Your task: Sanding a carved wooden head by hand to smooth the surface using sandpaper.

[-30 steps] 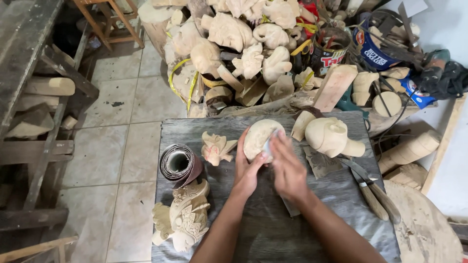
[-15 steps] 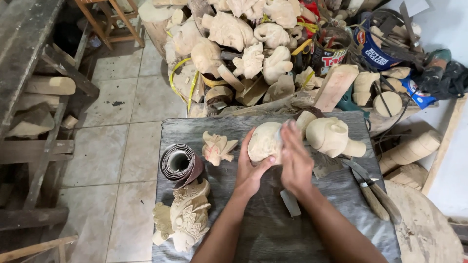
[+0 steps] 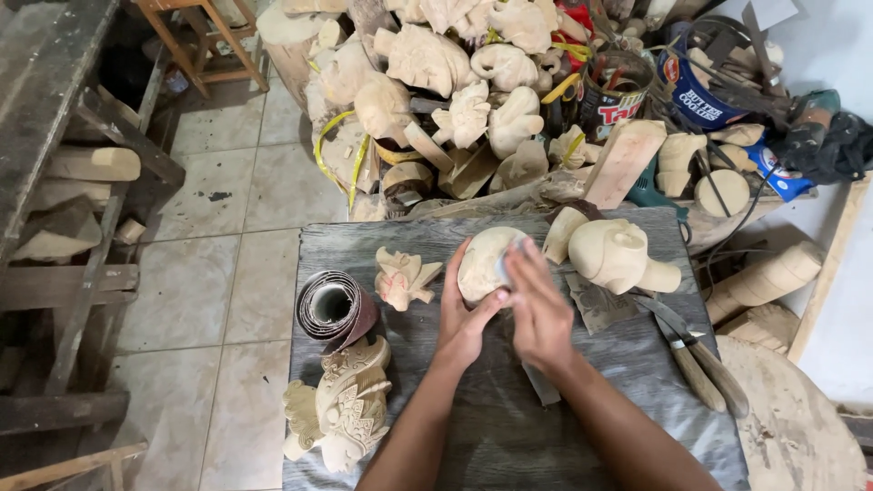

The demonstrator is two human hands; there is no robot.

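A pale wooden carving (image 3: 482,264) is being gripped by the left hand (image 3: 464,318) above the tabletop (image 3: 509,427), while the right hand (image 3: 536,305) is being pressed flat against it.

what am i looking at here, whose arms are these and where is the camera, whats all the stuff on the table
The camera sits on a person's head and looks down, so the two bare arms coming up from the bottom edge are that person's own. There is only this one view.

The left hand cups a rounded pale wood carving from below. The right hand lies flat against its side, seemingly pressing a small light scrap to it; that is too blurred to name.

They work over a grey table. On it lie a roll of sandpaper, a small carved figure, a detailed carving near the front corner, a smooth carved head and carving knives. Behind the table is a pile of unfinished carvings.
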